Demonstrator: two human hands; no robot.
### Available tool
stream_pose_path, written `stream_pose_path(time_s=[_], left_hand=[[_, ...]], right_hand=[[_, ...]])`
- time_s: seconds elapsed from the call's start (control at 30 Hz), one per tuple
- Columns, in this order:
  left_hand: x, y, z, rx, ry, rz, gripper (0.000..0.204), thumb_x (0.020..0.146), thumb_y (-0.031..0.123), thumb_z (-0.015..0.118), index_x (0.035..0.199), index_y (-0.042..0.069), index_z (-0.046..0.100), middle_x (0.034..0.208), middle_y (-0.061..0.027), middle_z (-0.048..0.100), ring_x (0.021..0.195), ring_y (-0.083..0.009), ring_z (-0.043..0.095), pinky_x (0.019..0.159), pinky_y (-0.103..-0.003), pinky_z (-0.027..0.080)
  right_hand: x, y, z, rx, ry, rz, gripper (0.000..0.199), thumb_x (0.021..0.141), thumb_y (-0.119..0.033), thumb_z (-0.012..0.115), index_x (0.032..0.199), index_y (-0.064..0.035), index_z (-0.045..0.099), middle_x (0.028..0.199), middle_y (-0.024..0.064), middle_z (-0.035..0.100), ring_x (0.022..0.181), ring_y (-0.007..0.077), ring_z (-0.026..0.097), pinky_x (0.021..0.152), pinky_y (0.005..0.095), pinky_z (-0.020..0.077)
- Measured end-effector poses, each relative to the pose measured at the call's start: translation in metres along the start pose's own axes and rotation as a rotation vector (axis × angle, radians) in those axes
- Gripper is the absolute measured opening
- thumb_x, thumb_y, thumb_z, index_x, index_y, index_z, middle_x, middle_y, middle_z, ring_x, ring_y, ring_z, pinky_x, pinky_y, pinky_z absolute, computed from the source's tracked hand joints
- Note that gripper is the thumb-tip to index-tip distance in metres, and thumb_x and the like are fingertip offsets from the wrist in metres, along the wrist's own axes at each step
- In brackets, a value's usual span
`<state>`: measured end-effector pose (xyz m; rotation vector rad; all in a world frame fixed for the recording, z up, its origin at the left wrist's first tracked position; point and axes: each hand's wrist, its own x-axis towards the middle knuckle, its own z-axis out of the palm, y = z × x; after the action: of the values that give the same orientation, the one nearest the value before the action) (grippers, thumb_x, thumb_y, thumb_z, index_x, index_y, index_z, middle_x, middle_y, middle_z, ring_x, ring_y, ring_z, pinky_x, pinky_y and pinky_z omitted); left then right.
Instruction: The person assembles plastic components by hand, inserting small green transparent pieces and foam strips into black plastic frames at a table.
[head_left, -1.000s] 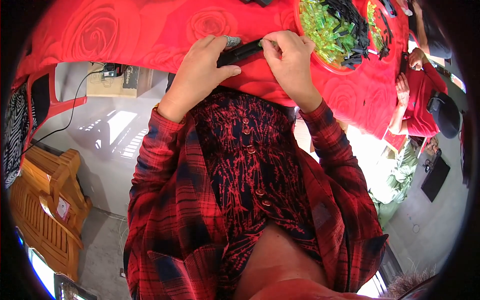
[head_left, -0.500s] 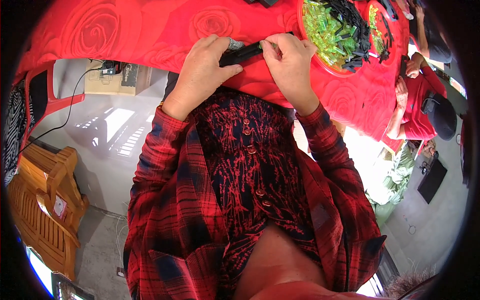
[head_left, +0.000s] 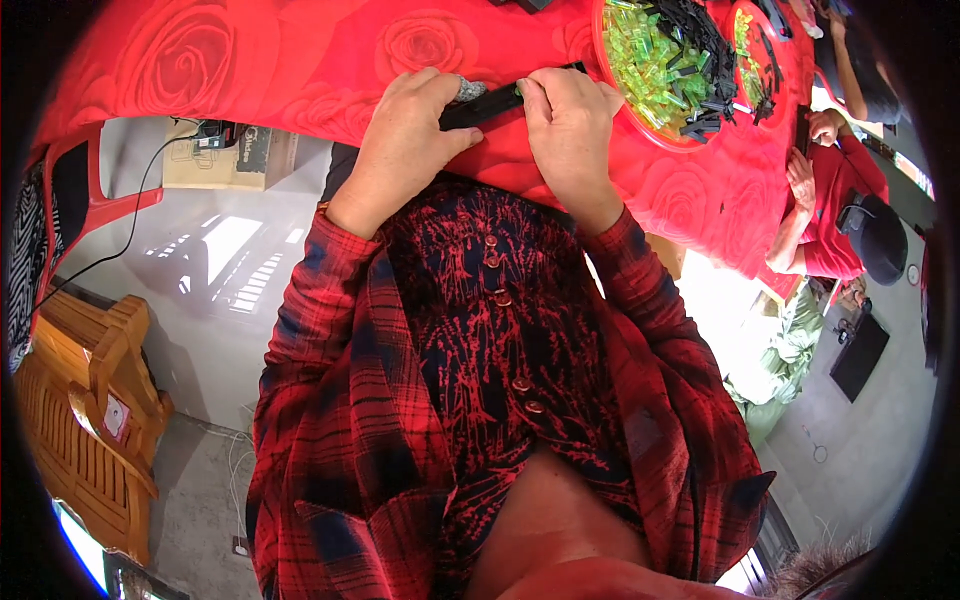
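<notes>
A long black strip-shaped piece (head_left: 490, 104) is held above the red tablecloth, slanting up to the right. My left hand (head_left: 408, 130) is closed round its left end, thumb along the near side. My right hand (head_left: 568, 125) pinches at its right part, where a bit of green shows by the fingertips. The tip of the black piece sticks out beyond my right fingers. A grey, glittery lump (head_left: 470, 90) shows beside my left fingers; I cannot make out what it is.
A red tray (head_left: 660, 140) right of my hands holds yellow-green translucent pieces (head_left: 645, 65) and black pieces (head_left: 700, 50). Behind it stands a second such tray (head_left: 738, 20). A co-worker in red (head_left: 840, 215) sits at the table's right side. A cardboard box (head_left: 225, 160) lies left, below the table.
My right hand has shifted slightly left and turned, its fingers now pressing over the black piece. My left hand has stayed in place with its grip.
</notes>
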<state>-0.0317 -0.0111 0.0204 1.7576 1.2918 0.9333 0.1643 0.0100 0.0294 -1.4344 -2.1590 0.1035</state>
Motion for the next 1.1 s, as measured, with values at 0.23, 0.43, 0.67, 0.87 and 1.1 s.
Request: stream_pose_path(time_s=[0.23,0.43,0.67,0.87,1.1], left_hand=[[-0.005,0.007,-0.001,0.047,-0.034,-0.086,0.038,0.070,0.013,0.078,0.104,0.001,0.066,0.091,-0.0162,0.061,0.094,-0.0370,0.056,0.083,-0.043,0.046],[-0.004,0.010,-0.008,0.090,-0.017,-0.080,0.038,0.070,0.013,0.078,0.104,0.001,0.067,0.090,-0.0158,0.061,0.093,-0.0365,0.057,0.082,-0.044,0.046],[-0.003,0.007,-0.005,0.054,-0.018,-0.081,0.037,0.070,0.013,0.079,0.103,0.001,0.067,0.091,-0.0154,0.061,0.094,-0.0368,0.056,0.082,-0.043,0.046],[-0.005,0.009,-0.004,0.070,-0.030,-0.097,0.039,0.070,0.014,0.079,0.106,0.002,0.067,0.091,-0.0151,0.060,0.094,-0.0364,0.056,0.083,-0.043,0.046],[-0.004,0.008,-0.003,0.063,-0.026,-0.090,0.039,0.070,0.013,0.079,0.105,0.001,0.067,0.091,-0.0149,0.060,0.094,-0.0361,0.056,0.083,-0.043,0.046]], right_hand=[[-0.010,0.002,-0.005,0.133,0.010,0.155,0.008,0.084,-0.016,0.072,0.086,-0.0106,0.066,0.077,0.0053,0.064,0.072,0.0259,0.059,0.080,0.0395,0.0359],[-0.006,-0.004,0.001,0.139,0.061,0.142,0.009,0.084,-0.016,0.072,0.085,-0.0099,0.065,0.077,0.0057,0.064,0.072,0.0260,0.059,0.079,0.0390,0.0353],[-0.004,-0.002,0.003,0.112,0.019,0.152,0.009,0.084,-0.016,0.072,0.083,-0.0099,0.066,0.074,0.0053,0.064,0.071,0.0257,0.059,0.079,0.0382,0.0353],[-0.006,-0.003,-0.001,0.125,0.042,0.165,0.009,0.082,-0.016,0.073,0.082,-0.0100,0.066,0.074,0.0046,0.064,0.069,0.0250,0.059,0.078,0.0381,0.0351],[-0.003,-0.001,0.001,0.090,0.038,0.121,0.010,0.081,-0.015,0.074,0.082,-0.0095,0.066,0.073,0.0053,0.065,0.068,0.0257,0.059,0.075,0.0390,0.0360]])
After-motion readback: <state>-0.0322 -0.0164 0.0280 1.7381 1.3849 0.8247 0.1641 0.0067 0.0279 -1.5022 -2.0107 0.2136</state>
